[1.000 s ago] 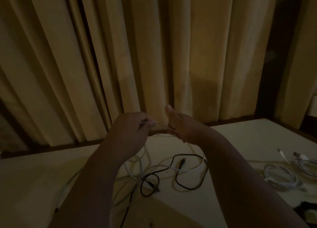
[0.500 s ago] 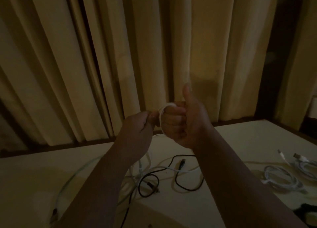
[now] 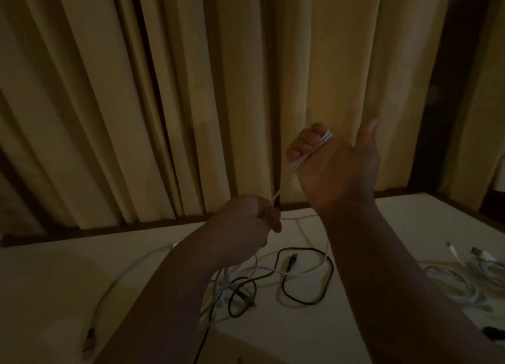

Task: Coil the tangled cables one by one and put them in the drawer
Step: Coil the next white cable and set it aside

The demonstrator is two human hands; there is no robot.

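My right hand [image 3: 337, 166] is raised above the table with a white cable [image 3: 314, 151] looped round its curled fingers, thumb pointing up. From there the cable runs taut down to my left hand [image 3: 246, 224], which pinches it lower and to the left. Below my hands a tangle of white cables [image 3: 226, 281] and a black cable [image 3: 306, 300] lies on the pale table [image 3: 300, 336]. No drawer is in view.
Coiled white cables [image 3: 459, 284] lie at the table's right side. A pale cable with a plug [image 3: 90, 341] curves along the left. Beige curtains [image 3: 191, 90] hang right behind the table's far edge. A dark object [image 3: 494, 336] sits at the right edge.
My right hand has risen and turned palm toward me, with more cable wound round its fingers. My left hand dropped lower and the cable between them drew taut.
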